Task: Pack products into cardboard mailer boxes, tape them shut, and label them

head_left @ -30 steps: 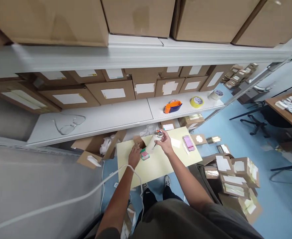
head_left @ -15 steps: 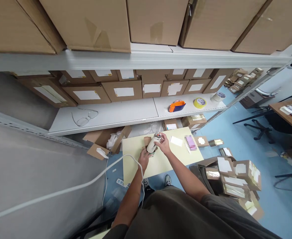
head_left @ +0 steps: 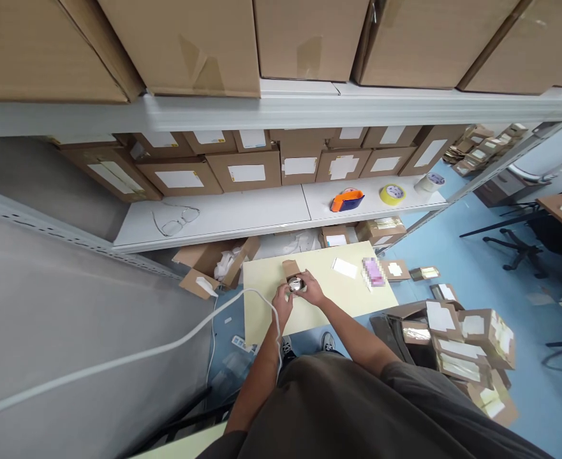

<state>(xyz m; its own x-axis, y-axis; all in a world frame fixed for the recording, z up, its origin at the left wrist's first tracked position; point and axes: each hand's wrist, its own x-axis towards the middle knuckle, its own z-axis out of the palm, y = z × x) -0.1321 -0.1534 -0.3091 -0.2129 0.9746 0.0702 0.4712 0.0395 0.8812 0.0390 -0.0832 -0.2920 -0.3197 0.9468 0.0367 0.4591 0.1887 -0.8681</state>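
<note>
Over the pale yellow tabletop (head_left: 261,319) I hold a white cylinder (head_left: 295,284), whose shiny round metal end now faces up toward me. My right hand (head_left: 312,290) curls round its right side. On the left side, the fingers of my left hand (head_left: 283,303) close against it near its lower edge. Just beyond the cylinder a brown cardboard flap (head_left: 291,268) shows, seemingly part of a small box mostly hidden by the cylinder and my hands. A white card (head_left: 344,268) lies to the right, then a pinkish-purple item (head_left: 373,272), blurred out.
A white cable (head_left: 166,347) crosses in front of my left forearm. Behind the table, a shelf (head_left: 242,220) holds glasses (head_left: 178,222), an orange-and-blue object (head_left: 347,201) and yellow tape (head_left: 392,194). An open carton (head_left: 197,261) stands left; taped boxes (head_left: 462,357) are piled right.
The cylinder has gone from tilted, with its side showing, to upright with its metal end toward me. Both hands moved with it, and the view shifted slightly.
</note>
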